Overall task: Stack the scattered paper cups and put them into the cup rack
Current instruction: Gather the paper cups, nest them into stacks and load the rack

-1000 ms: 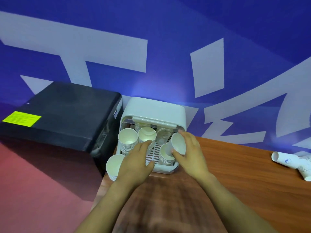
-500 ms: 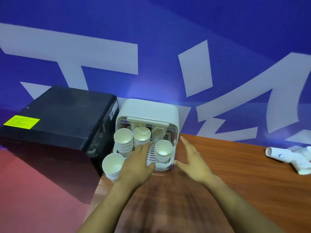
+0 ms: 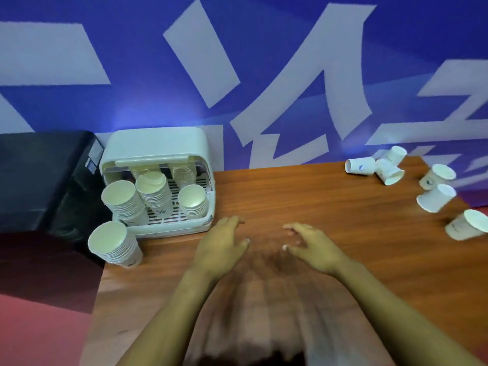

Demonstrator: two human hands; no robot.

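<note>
Two bare hands hover low over a wooden table [image 3: 303, 196] at centre frame; the left hand [image 3: 220, 247] and right hand [image 3: 314, 249] both have fingers loosely spread and hold nothing; at left, the white cup rack [image 3: 155, 146] holds stacked paper cups [image 3: 155, 191], another cup stack [image 3: 115, 245] standing just beside its front corner; loose paper cups [image 3: 433, 198] lie scattered at the right edge.
</note>
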